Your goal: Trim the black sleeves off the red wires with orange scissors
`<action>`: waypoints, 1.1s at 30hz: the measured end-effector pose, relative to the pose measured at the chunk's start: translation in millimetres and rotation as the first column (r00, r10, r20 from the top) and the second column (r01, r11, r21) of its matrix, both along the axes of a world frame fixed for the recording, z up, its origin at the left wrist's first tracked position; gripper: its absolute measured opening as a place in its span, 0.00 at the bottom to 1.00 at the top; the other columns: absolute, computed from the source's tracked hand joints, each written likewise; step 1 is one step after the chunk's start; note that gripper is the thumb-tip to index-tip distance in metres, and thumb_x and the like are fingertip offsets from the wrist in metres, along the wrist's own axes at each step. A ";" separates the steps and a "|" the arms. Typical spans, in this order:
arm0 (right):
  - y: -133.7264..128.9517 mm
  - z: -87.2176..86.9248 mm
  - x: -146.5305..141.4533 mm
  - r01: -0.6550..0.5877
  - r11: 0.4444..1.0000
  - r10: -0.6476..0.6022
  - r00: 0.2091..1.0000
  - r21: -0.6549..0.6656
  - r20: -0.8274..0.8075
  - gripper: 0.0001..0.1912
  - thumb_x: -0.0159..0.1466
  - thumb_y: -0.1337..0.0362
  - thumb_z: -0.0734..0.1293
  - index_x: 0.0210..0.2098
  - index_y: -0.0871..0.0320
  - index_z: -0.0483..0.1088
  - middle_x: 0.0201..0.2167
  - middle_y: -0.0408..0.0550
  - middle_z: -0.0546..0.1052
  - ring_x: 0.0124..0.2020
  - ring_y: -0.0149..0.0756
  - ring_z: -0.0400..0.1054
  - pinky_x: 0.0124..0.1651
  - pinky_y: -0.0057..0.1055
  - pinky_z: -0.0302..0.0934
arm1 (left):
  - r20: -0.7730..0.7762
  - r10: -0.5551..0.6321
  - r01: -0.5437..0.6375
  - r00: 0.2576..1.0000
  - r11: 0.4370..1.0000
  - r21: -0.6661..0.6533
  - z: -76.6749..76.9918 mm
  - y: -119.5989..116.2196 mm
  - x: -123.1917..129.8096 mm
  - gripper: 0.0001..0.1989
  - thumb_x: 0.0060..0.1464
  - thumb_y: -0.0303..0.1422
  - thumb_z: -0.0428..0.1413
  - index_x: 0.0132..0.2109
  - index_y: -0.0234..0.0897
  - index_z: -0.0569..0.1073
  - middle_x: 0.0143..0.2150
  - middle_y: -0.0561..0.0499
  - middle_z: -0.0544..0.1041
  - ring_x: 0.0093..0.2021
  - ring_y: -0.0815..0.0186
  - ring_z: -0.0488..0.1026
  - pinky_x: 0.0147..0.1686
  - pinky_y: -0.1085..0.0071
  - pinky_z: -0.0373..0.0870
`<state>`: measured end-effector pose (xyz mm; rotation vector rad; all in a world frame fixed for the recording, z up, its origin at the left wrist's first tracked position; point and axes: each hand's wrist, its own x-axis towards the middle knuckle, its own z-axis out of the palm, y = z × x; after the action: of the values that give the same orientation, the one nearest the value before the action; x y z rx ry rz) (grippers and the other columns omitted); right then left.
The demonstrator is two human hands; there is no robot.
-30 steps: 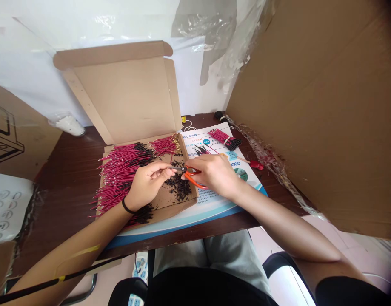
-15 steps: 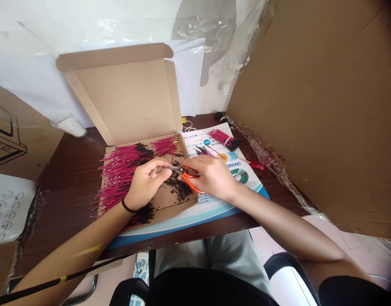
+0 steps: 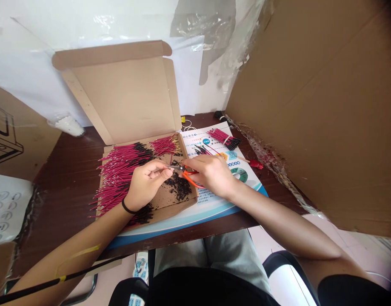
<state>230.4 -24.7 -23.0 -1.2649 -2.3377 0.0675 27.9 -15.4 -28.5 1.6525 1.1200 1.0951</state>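
Thin wire end (image 3: 174, 167) right at the orange-handled snips (image 3: 190, 178), held above the open carton (image 3: 118, 100)!
The left hand (image 3: 147, 185) has its grip pressed together on the wire end, and the right hand (image 3: 211, 176) is clamped around the snips; whether the blades are biting, I can't tell. Below, black clippings (image 3: 179, 190) pile on the cardboard, a big heap of red wires (image 3: 121, 174) sits just left, and a banded red bundle (image 3: 222, 139) lies on a printed leaflet (image 3: 243, 187) on the desk (image 3: 67, 178).

Workshop: cardboard partitions (image 3: 303, 114), wire bundles (image 3: 121, 174)
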 end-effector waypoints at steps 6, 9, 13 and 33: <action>-2.0 1.9 -3.9 0.027 0.998 -0.040 0.978 -0.065 -0.206 0.17 0.62 0.53 0.65 0.44 0.56 0.75 0.32 0.47 0.79 0.31 0.33 0.71 0.32 0.27 0.57 | -0.017 -0.016 0.015 1.000 0.999 -0.035 1.2 -0.6 0.1 0.14 0.51 0.43 0.59 0.33 0.34 0.75 0.34 0.46 0.79 0.33 0.66 0.76 0.37 0.70 0.74; -2.3 4.3 -3.7 0.017 0.998 -0.028 0.979 -0.059 -0.203 0.16 0.61 0.56 0.65 0.46 0.55 0.75 0.31 0.46 0.78 0.30 0.31 0.70 0.31 0.27 0.57 | -0.017 -0.019 0.018 1.000 0.999 -0.042 0.4 -0.8 -0.2 0.16 0.52 0.44 0.57 0.35 0.34 0.74 0.34 0.46 0.80 0.33 0.66 0.76 0.36 0.71 0.74; -1.3 4.5 -2.7 0.047 0.998 -0.051 0.988 -0.029 -0.147 0.16 0.61 0.56 0.66 0.45 0.55 0.75 0.29 0.45 0.78 0.29 0.32 0.70 0.29 0.27 0.54 | -0.051 -0.012 0.012 0.999 1.000 0.009 1.5 -2.0 0.4 0.15 0.54 0.44 0.56 0.35 0.34 0.74 0.33 0.46 0.79 0.33 0.65 0.76 0.35 0.71 0.73; -3.4 4.8 -4.7 -0.067 0.989 0.035 0.973 -0.132 -0.230 0.14 0.62 0.53 0.65 0.40 0.55 0.75 0.29 0.44 0.77 0.28 0.29 0.67 0.31 0.26 0.55 | -0.135 0.016 0.001 0.991 0.992 0.129 1.7 -0.5 -1.0 0.11 0.54 0.39 0.55 0.34 0.35 0.76 0.33 0.47 0.78 0.33 0.66 0.74 0.32 0.73 0.70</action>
<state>225.7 -28.1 -18.2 -1.1924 -2.1977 0.3783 27.0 -15.8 -26.8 1.8484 1.1633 1.0928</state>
